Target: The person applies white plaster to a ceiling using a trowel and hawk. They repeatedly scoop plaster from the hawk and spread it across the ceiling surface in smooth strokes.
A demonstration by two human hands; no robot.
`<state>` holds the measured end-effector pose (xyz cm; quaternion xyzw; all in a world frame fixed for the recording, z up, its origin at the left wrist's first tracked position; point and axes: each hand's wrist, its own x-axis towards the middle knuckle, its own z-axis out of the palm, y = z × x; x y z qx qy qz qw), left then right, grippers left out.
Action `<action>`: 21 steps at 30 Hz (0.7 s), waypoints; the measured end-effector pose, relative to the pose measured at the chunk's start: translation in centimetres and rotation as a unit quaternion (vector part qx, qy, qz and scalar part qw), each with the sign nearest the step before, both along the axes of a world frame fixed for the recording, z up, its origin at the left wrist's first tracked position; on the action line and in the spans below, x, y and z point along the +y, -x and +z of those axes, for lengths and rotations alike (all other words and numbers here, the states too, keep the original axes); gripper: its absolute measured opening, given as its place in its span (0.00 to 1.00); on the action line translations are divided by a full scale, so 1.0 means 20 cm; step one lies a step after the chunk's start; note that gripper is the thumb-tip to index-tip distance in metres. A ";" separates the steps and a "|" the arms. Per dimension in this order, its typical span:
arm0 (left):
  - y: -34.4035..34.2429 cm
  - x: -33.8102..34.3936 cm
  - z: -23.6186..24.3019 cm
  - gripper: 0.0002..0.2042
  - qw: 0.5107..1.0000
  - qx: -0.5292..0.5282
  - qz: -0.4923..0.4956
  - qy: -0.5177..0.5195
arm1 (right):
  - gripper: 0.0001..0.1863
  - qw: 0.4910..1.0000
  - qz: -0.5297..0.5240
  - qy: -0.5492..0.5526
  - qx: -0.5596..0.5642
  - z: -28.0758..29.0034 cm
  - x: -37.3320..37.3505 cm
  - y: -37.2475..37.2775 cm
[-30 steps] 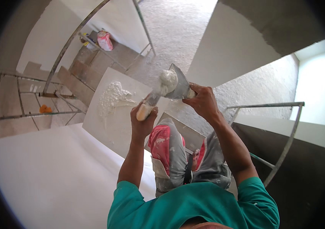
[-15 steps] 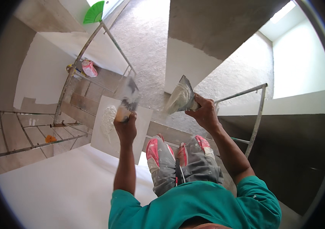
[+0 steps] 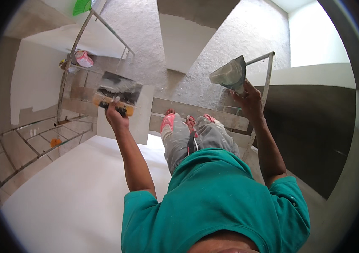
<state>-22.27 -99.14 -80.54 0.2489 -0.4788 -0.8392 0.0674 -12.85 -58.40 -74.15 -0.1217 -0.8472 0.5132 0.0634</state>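
My left hand (image 3: 118, 114) is closed on the yellow-and-black handle of a wide steel putty knife (image 3: 118, 88), whose smeared blade lies flat over a pale board (image 3: 142, 126). Out to the right, my right hand (image 3: 249, 101) grips a second broad blade (image 3: 228, 74) carrying a mound of whitish, wet compound. The two tools are well apart. The board is partly hidden by the left knife and hand. Below, my grey-and-pink trousers (image 3: 175, 137) and bare feet (image 3: 190, 122) are on a narrow platform of planks (image 3: 225, 118).
Metal scaffold rails (image 3: 263, 57) stand at my right; others (image 3: 76, 38) are at left, near a pink-and-white bag (image 3: 84, 59), an orange object (image 3: 55, 142) and a green fan-shaped object (image 3: 81, 6). A plastered column (image 3: 179, 38) is ahead; rough floor (image 3: 133, 25) lies below.
My hands have separated. The right has risen outward with its loaded blade; the left has moved leftward, its knife now flat. The whole view has tilted, showing more of my shirt.
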 end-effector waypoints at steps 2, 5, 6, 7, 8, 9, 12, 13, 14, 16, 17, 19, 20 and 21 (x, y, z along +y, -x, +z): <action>-0.12 0.11 0.01 0.19 0.998 -0.049 -0.024 -0.041 | 0.24 0.999 -0.036 0.028 0.007 -0.03 0.00 -0.09; -0.35 0.42 0.04 0.16 0.985 -0.042 -0.127 -0.108 | 0.23 0.997 -0.076 0.013 0.028 0.02 -0.04 -0.19; -0.41 0.56 0.11 0.16 0.975 -0.048 -0.152 -0.156 | 0.21 0.995 -0.081 0.026 0.053 -0.03 -0.04 -0.23; -0.44 0.68 0.22 0.16 0.962 -0.055 -0.177 -0.201 | 0.20 0.992 -0.085 0.040 0.080 -0.05 -0.06 -0.24; -0.48 0.77 0.32 0.17 0.948 -0.048 -0.212 -0.233 | 0.17 0.993 -0.104 0.023 0.059 0.02 -0.10 -0.26; -0.50 0.86 0.42 0.19 0.930 -0.039 -0.247 -0.268 | 0.15 0.992 -0.123 0.004 0.041 0.10 -0.12 -0.27; -0.54 1.07 0.60 0.20 0.892 -0.035 -0.347 -0.288 | 0.24 0.963 -0.104 -0.045 0.244 0.11 -0.14 -0.30; -0.54 1.09 0.65 0.20 0.880 -0.037 -0.373 -0.293 | 0.27 0.945 -0.094 -0.125 0.289 0.15 -0.15 -0.31; -0.54 1.05 0.71 0.21 0.866 -0.045 -0.405 -0.291 | 0.31 0.943 -0.110 -0.131 0.286 0.15 -0.20 -0.34; -0.54 1.05 0.80 0.20 0.850 -0.040 -0.447 -0.276 | 0.32 0.931 -0.155 -0.130 0.303 0.21 -0.21 -0.38; -0.52 1.05 0.82 0.20 0.842 -0.041 -0.464 -0.272 | 0.33 0.925 -0.177 -0.129 0.310 0.24 -0.22 -0.39; -0.50 1.05 0.86 0.19 0.822 -0.040 -0.500 -0.271 | 0.34 0.924 -0.192 -0.128 0.305 0.30 -0.20 -0.47; -0.46 1.02 0.81 0.18 0.818 -0.067 -0.511 -0.256 | 0.35 0.922 -0.201 -0.130 0.304 0.32 -0.19 -0.52; -0.46 0.99 0.85 0.19 0.806 -0.048 -0.534 -0.252 | 0.34 0.911 -0.237 -0.166 0.293 0.28 -0.19 -0.55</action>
